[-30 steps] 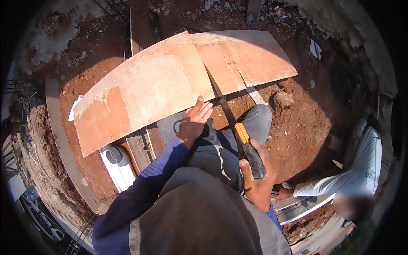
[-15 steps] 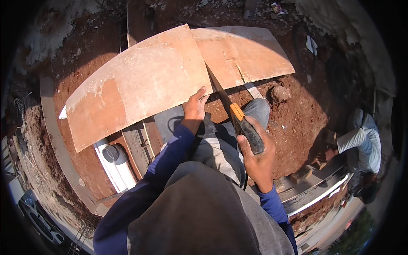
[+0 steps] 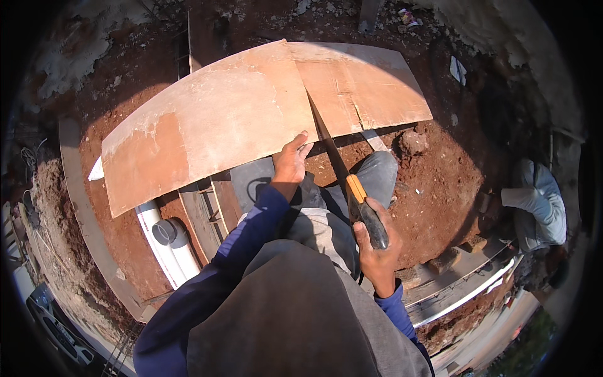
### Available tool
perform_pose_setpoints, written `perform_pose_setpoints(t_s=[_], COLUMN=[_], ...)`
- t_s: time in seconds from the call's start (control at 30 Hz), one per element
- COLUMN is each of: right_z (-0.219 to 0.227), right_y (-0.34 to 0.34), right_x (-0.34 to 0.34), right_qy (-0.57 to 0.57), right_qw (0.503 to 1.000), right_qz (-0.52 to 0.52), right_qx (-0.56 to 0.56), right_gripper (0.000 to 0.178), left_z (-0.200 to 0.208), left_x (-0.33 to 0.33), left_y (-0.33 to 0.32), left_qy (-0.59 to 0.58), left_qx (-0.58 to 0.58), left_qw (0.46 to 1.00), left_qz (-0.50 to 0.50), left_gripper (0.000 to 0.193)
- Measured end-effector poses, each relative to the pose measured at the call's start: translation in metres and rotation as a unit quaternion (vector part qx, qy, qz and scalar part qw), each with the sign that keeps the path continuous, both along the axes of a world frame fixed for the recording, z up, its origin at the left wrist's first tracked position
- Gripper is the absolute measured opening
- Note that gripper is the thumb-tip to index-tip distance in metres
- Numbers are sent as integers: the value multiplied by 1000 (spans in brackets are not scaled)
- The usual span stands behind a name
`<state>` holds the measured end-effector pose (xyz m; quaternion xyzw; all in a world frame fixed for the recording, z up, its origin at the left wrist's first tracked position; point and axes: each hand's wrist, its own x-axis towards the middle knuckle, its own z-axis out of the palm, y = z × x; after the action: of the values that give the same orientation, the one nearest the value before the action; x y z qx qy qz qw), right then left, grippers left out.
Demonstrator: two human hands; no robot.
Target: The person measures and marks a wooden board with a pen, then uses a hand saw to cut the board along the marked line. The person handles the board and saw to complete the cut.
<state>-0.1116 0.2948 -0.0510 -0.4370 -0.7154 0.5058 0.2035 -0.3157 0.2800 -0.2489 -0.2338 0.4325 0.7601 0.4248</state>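
A thin, pale orange plywood sheet [image 3: 220, 119] lies across in front of me. My left hand [image 3: 291, 162] grips its near edge, thumb on top and the other fingers mostly hidden underneath. In my right hand [image 3: 380, 251] is a handsaw [image 3: 355, 188] with a black and yellow handle, the fingers wrapped round the grip. Its dark blade slants up and left to the seam between the sheet's larger left part and the plywood's right part [image 3: 367, 88]. The left part appears to overlap the right; I cannot tell whether they are still joined.
White pipes [image 3: 164, 251], one with a grey open end, lie at lower left beside timber planks [image 3: 200, 210]. Reddish soil [image 3: 440, 188] with a clod [image 3: 413, 142] spreads on the right. Another person [image 3: 540, 201] crouches at far right near boards and a pale pipe [image 3: 468, 295].
My right hand has drawn the saw back toward me, while my left hand keeps its hold on the plywood. At far right, the other person's arm has shifted.
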Motion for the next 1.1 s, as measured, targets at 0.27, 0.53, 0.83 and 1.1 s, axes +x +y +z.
perform_pose_setpoints(t_s=[0.27,0.53,0.83,1.1], right_z=[-10,-23,-204,-266], right_y=[-21,10,238,264], right_x=[-2,-15,15,28], right_qy=[-7,25,-137,-327], right_qw=[999,985,890,841], right_qz=[-46,-114,-212,-97], right_qx=[-2,127,381,421], right_gripper=[43,42,50,63], left_z=[-22,1,93,75], left_x=[-11,-29,-142,-211], left_y=[-10,10,63,28], left_qy=[-3,66,186,195], left_qx=[-44,-44,77,56], left_qw=[999,996,978,978], left_qz=[-18,-45,50,41], left_gripper=[40,37,30,31])
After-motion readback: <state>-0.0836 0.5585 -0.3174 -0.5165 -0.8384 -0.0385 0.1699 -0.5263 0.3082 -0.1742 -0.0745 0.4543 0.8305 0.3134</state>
